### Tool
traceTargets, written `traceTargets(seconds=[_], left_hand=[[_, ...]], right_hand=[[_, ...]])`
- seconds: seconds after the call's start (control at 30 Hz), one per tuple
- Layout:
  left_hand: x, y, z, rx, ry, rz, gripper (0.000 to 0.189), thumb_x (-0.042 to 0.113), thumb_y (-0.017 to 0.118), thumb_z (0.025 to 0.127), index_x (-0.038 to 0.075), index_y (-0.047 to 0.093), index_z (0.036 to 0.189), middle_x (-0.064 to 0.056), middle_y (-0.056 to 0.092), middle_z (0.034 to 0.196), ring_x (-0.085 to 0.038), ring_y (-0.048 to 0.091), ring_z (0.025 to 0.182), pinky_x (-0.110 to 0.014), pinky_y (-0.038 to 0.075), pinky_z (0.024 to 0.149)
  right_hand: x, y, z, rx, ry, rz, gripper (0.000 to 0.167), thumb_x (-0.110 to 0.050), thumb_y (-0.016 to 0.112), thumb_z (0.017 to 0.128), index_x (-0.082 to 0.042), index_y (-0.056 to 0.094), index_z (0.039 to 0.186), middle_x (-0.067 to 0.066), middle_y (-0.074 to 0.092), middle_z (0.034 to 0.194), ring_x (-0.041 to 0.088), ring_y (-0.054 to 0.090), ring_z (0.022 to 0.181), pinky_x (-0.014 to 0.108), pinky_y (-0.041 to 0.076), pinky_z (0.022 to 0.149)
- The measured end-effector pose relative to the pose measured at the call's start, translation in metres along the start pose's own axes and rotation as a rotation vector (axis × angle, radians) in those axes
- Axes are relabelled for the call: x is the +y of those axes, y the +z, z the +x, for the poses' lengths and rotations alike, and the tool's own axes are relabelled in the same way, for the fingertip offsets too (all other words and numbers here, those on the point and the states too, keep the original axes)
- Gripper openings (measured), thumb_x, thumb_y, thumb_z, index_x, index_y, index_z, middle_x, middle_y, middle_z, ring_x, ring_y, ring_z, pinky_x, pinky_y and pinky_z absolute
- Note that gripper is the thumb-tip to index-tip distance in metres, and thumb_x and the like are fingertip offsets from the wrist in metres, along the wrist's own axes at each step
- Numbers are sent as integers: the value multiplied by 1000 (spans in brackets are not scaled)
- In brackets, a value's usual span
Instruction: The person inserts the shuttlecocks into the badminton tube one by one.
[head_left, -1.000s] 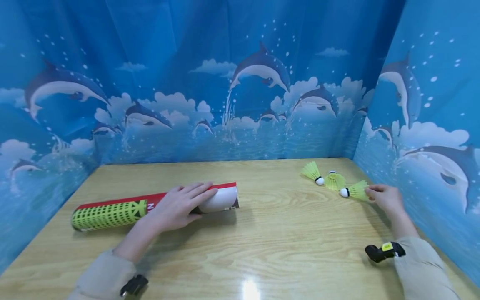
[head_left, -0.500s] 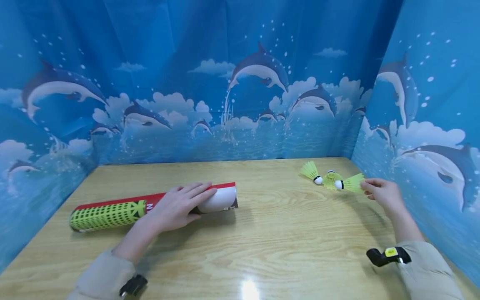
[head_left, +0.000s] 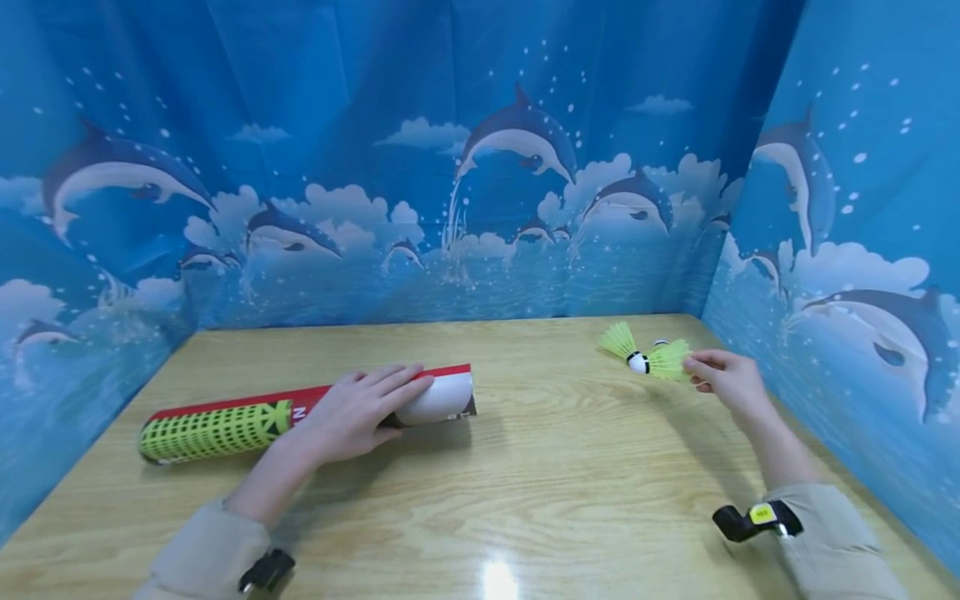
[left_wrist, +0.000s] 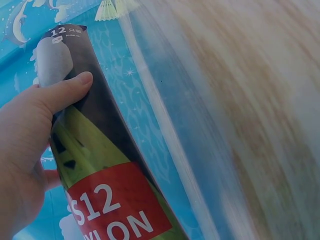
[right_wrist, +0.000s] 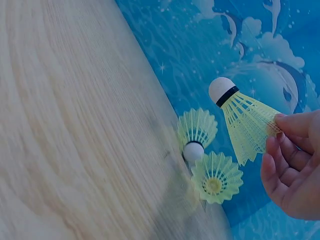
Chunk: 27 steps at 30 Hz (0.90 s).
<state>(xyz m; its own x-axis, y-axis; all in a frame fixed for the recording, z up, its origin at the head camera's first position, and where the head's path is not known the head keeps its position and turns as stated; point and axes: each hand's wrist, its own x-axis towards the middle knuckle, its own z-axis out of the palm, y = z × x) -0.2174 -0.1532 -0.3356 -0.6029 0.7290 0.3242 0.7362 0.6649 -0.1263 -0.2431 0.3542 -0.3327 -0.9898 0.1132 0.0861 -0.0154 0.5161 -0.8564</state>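
My left hand [head_left: 358,417] lies over a red, white and yellow-green shuttlecock tube [head_left: 217,431] on its side at the table's left. In the left wrist view, thumb and fingers grip the tube [left_wrist: 115,165] around its printed side. My right hand [head_left: 726,383] pinches a yellow shuttlecock [right_wrist: 250,122] by its skirt rim, with the white cork pointing left in the head view. Below it in the right wrist view lie two more yellow shuttlecocks, one with its cork showing [right_wrist: 197,129] and one with its skirt open to the camera [right_wrist: 217,177].
The wooden table [head_left: 525,475] meets a blue dolphin-print curtain [head_left: 360,158] at the back, and the curtain also runs along the right side. Both sleeves carry a black wrist camera, as on the right sleeve [head_left: 757,521].
My right hand has lifted the shuttlecock off the table and carried it left, so that it now overlaps the other two in the head view. The left hand and tube have stayed put.
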Motion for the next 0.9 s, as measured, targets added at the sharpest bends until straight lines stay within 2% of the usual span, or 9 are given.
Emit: traceTargets(seconds=[0.23, 0.47, 0.73, 0.9], left_hand=[[0, -1, 0, -1, -1, -6, 85, 31, 81, 70, 18, 39, 142, -7, 40, 143, -26, 43, 125, -53, 44, 88], [0, -2, 1, -6, -5, -3, 85, 32, 81, 71, 18, 38, 143, -6, 40, 144, -26, 43, 126, -53, 44, 88], [1, -2, 0, 2, -1, -8, 85, 31, 81, 70, 17, 39, 142, -7, 41, 143, -26, 44, 125, -53, 44, 88], [1, -2, 0, -3, -6, -8, 84, 31, 81, 71, 18, 39, 143, -7, 40, 143, -26, 43, 126, -54, 44, 88]], right_hand=[[-15, 18, -3, -18, -67, 31, 43, -17, 55, 94, 19, 48, 118, -18, 58, 77, 0, 55, 69, 21, 52, 65], [-28, 39, -6, -74, -109, 55, 37, -11, 56, 92, 19, 51, 112, -13, 60, 77, 3, 56, 69, 23, 52, 66], [-47, 59, -11, -124, -93, 18, 37, -16, 58, 92, 14, 55, 113, 0, 62, 83, 7, 58, 73, 23, 51, 68], [-56, 71, -15, -158, -105, 10, 34, -16, 59, 91, 12, 58, 111, 8, 64, 86, 10, 59, 75, 30, 52, 71]])
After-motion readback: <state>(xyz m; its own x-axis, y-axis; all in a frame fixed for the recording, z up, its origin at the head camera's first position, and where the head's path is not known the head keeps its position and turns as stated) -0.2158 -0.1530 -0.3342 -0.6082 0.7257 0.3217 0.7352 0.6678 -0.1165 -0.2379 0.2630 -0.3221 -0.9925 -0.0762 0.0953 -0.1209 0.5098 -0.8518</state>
